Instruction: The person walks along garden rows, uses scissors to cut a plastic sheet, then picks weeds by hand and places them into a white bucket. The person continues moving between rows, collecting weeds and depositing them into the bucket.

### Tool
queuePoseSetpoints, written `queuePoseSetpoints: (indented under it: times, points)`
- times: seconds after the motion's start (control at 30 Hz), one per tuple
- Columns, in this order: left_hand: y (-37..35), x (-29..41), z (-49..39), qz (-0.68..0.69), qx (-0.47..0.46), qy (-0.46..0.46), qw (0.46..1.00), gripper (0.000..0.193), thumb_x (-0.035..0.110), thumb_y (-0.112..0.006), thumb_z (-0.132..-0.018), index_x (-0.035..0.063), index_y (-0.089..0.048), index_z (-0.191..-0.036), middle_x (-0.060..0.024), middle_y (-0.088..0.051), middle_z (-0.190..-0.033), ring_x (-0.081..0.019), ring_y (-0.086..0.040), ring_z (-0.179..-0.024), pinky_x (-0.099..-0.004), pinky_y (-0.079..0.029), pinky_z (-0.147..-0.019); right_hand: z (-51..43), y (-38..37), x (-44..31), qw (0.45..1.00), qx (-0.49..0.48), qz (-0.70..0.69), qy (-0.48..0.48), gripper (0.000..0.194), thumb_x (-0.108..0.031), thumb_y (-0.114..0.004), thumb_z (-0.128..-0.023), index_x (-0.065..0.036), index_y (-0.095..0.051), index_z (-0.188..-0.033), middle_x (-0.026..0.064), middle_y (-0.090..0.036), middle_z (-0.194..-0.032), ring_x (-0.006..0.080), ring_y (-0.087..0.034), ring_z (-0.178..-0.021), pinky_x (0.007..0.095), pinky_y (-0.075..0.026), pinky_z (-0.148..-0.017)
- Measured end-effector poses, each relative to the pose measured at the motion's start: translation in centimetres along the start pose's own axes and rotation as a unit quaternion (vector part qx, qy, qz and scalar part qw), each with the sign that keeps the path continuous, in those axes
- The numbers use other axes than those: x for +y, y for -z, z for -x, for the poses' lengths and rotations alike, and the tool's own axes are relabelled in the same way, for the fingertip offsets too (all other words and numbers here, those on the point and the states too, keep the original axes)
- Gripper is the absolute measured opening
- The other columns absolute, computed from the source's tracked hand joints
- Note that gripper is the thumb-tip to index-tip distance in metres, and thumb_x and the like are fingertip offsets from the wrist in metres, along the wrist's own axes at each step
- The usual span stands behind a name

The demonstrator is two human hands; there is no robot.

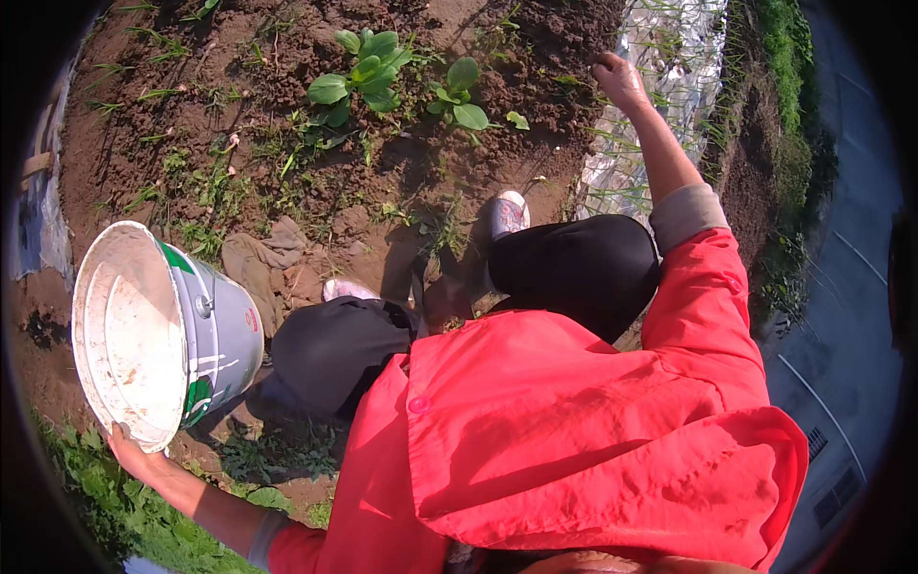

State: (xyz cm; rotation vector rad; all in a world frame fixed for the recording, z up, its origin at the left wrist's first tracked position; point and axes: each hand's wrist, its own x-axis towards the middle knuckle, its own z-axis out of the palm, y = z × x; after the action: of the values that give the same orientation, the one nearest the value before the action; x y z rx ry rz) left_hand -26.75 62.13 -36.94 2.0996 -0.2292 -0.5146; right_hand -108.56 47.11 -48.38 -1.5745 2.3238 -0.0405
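Observation:
At the lower left, my left hand (pixel 136 452) grips the rim of a plastic bucket (pixel 222 316). The bucket is grey outside with green and white print, and tilted so that its white, dirt-stained inside shows. My right hand (pixel 618 79) reaches out at the upper right, over the border between dark soil (pixel 556 43) and a strip of shiny plastic mulch film (pixel 667 64). Its fingers are curled together; whether something small is pinched in them, I cannot tell. Thin green shoots (pixel 620 140) stick up through the film.
Two broad-leaved green plants (pixel 369 72) (pixel 459 97) grow in the bed before me. Pulled-looking seedlings (pixel 168 46) lie in rows at the upper left. A brown cloth (pixel 251 265) lies beside the bucket. A paved road (pixel 839 287) runs along the right; leafy plants (pixel 143 509) stand lower left.

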Motion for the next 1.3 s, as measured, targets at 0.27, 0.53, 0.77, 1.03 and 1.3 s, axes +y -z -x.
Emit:
queuePoseSetpoints:
  times: [0.27,0.53,0.77,1.03,1.3]
  points:
    - [0.0,-0.8,-2.5,0.019,-0.027,-0.006,0.999,0.039,0.009,-0.046,-0.083,-0.0092,-0.041,-0.117,-0.0204,-0.047,-0.114,-0.0276,-0.052,-0.098,-0.0381,-0.047,-0.079,0.9,9.2,-5.9,0.986,0.026,0.12,0.114,0.03,-0.03,-0.05,-0.078,-0.012,-0.062,-0.098,0.0132,-0.064,-0.088,0.0255,-0.06,-0.082,0.0357,-0.046,-0.076]
    - [-0.8,0.0,-1.7,0.004,-0.03,-0.013,0.999,0.047,0.01,-0.048,-0.083,-0.0069,-0.032,-0.125,-0.0207,-0.043,-0.12,-0.0297,-0.05,-0.101,-0.041,-0.044,-0.084,-1.4,2.4,2.9,0.994,0.018,0.099,0.044,0.029,-0.028,-0.05,-0.078,-0.012,-0.061,-0.1,0.0139,-0.063,-0.088,0.0263,-0.059,-0.084,0.0362,-0.045,-0.077]
    - [-2.9,2.5,4.8,-0.071,0.003,-0.038,0.997,0.047,0.009,-0.048,-0.082,-0.0038,-0.036,-0.125,-0.0217,-0.044,-0.118,-0.0311,-0.051,-0.101,-0.0419,-0.045,-0.083,-0.7,-1.6,9.3,0.998,-0.016,0.043,0.053,0.031,-0.03,-0.052,-0.08,-0.007,-0.061,-0.099,0.0149,-0.063,-0.082,0.0262,-0.061,-0.078,0.0356,-0.046,-0.073]
    - [-5.5,3.3,11.5,-0.145,0.092,-0.069,0.983,0.04,0.007,-0.048,-0.079,-0.0023,-0.044,-0.118,-0.019,-0.05,-0.113,-0.0302,-0.053,-0.095,-0.0393,-0.048,-0.077,-3.9,-3.3,13.4,0.977,-0.089,-0.192,0.009,0.03,-0.025,-0.052,-0.08,-0.005,-0.059,-0.101,0.0154,-0.062,-0.089,0.0259,-0.06,-0.083,0.0336,-0.045,-0.075]
    - [-7.9,3.1,19.0,-0.138,0.144,-0.071,0.977,0.042,0.005,-0.043,-0.078,-0.0023,-0.041,-0.119,-0.0199,-0.048,-0.116,-0.0302,-0.052,-0.097,-0.0386,-0.048,-0.079,-14.0,-2.0,11.4,0.964,-0.031,-0.262,0.016,0.027,-0.02,-0.055,-0.081,-0.005,-0.058,-0.103,0.0099,-0.063,-0.09,0.0154,-0.059,-0.082,0.0285,-0.045,-0.074]
